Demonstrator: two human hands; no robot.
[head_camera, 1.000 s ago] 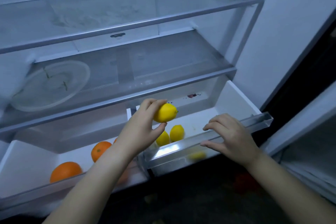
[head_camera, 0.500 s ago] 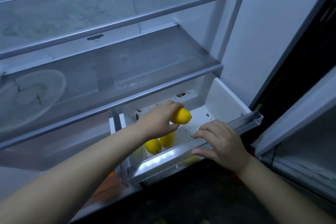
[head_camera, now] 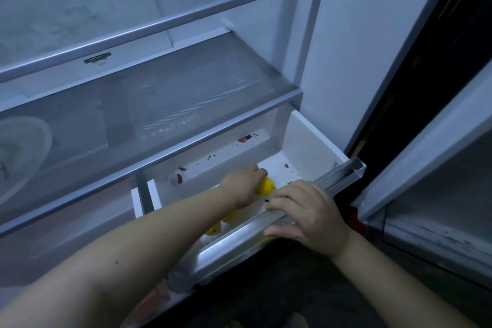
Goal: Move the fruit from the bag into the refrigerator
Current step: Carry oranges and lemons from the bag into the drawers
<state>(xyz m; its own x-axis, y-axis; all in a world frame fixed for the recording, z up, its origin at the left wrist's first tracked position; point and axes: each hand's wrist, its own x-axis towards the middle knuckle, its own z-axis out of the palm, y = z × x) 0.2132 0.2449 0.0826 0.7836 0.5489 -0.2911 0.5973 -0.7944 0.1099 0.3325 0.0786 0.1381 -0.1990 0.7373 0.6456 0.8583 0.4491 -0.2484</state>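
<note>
Lemon (head_camera: 265, 186) low inside crisper drawer (head_camera: 311, 141), gripped from above by left hand (head_camera: 246, 185). Just beside it, right hand (head_camera: 306, 214), fingers curled over clear front rail (head_camera: 239, 241). Lemon likely light, firm, waxy; oval, may roll, so hold round middle. More lemons (head_camera: 230, 217) under left wrist. Ribbed glass shelf (head_camera: 186, 82) above.

The shelf (head_camera: 186, 145) overhangs the drawer (head_camera: 310, 141), open only in front.

A clear round plate (head_camera: 18, 152) lies left of reddish scraps (head_camera: 244, 138).
</note>
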